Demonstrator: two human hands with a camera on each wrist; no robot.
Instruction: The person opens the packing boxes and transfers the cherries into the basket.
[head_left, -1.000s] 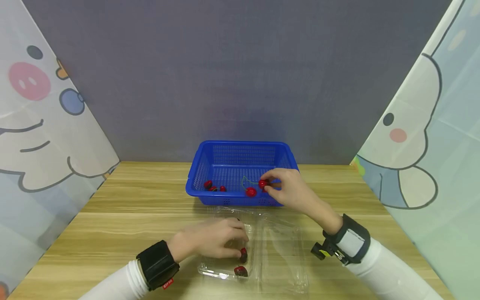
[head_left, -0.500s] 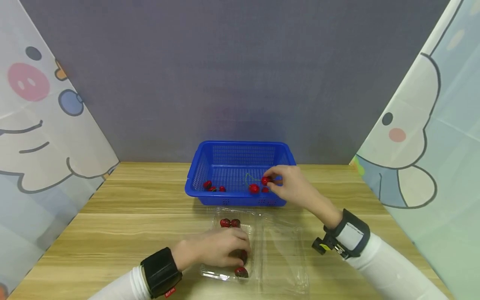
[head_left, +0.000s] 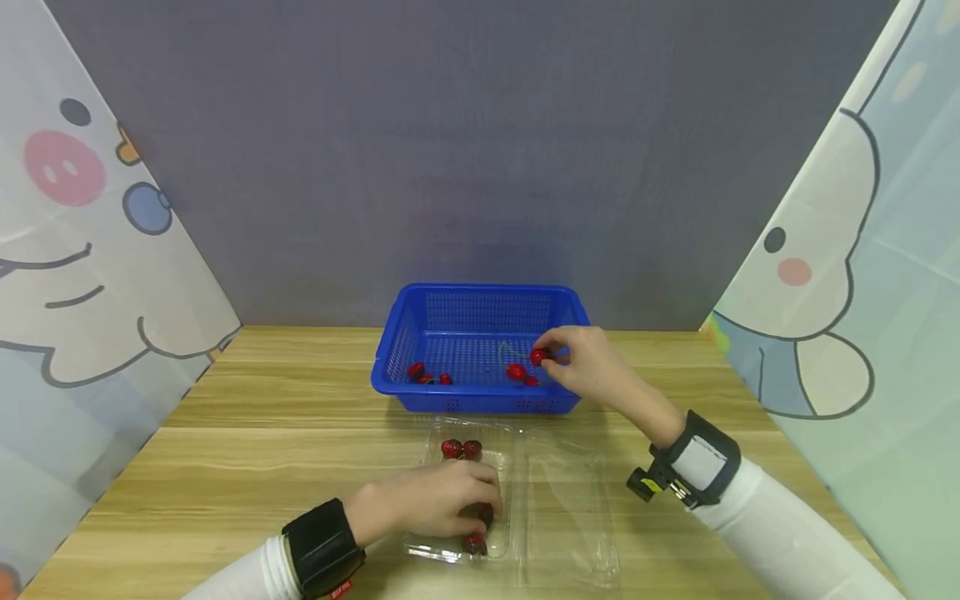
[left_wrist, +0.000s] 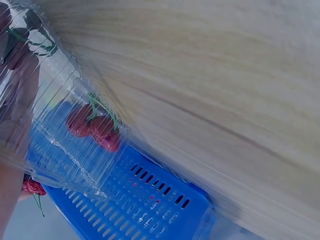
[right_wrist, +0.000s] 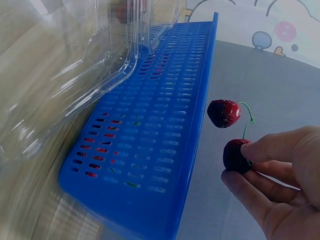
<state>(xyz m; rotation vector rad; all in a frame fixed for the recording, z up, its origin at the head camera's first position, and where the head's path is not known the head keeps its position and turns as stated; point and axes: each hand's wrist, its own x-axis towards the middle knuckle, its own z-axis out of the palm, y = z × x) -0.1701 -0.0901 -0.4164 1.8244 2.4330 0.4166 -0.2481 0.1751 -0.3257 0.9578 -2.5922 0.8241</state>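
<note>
My right hand (head_left: pixel 592 362) pinches one cherry (right_wrist: pixel 235 157) between thumb and fingers, over the right part of the blue basket (head_left: pixel 480 390). A second cherry (right_wrist: pixel 223 113) is joined to it by a green stem and hangs free. My left hand (head_left: pixel 442 500) reaches into an open clear plastic box (head_left: pixel 498 467), fingers curled round a dark red cherry (head_left: pixel 480 512) that they partly cover. Near the thumb lies another cherry (head_left: pixel 474 544). Two cherries (head_left: pixel 461 449) lie at the box's far end.
Several cherries (head_left: pixel 427 375) lie in the basket's front left corner, and another cherry (head_left: pixel 531 381) at its front right. The box's hinged lid (head_left: pixel 566 508) lies open to the right on the wooden table (head_left: pixel 300 433). A grey panel (head_left: pixel 480 167) stands behind.
The right hand has moved slightly right and away with its cherry pair, showing a cherry in the basket below. The left hand has drawn nearer, uncovering two cherries at the box's far end.
</note>
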